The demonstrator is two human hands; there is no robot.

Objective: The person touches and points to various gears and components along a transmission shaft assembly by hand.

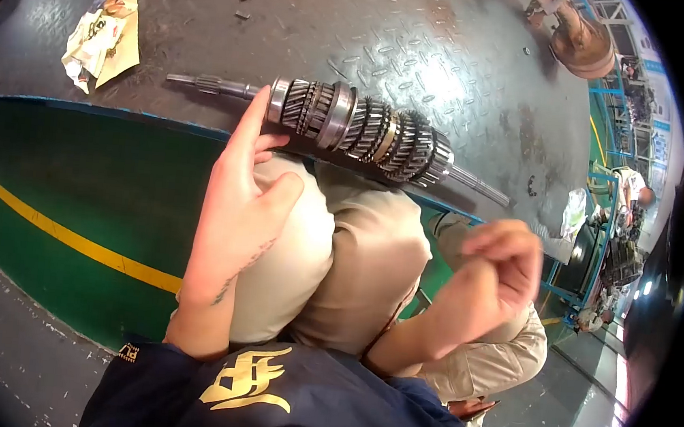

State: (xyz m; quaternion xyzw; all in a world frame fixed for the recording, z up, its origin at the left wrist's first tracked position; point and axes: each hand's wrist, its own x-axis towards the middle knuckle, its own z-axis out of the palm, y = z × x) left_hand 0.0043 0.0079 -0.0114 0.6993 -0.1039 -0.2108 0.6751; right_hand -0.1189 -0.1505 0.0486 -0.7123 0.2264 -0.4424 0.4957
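A gear shaft assembly (381,140) lies along the near edge of the metal table, its stack of steel gears and rings in the middle and a splined shaft end on each side. My left hand (241,205) reaches up to its left part. The index finger stretches out beside the end collar (277,100) and appears to touch it, with thumb apart and the other fingers partly bent. My right hand (504,264) is raised off the table, below the right shaft end (481,187). Its fingers look curled but are smeared by motion, and I cannot see anything held.
Crumpled paper and cardboard (101,38) lie on the table (335,18) at left. Small metal bits (242,15) sit farther back. A brownish rounded object (584,49) stands far right, near a plastic wrapper (574,213). Another person's trouser leg (491,369) is close on my right.
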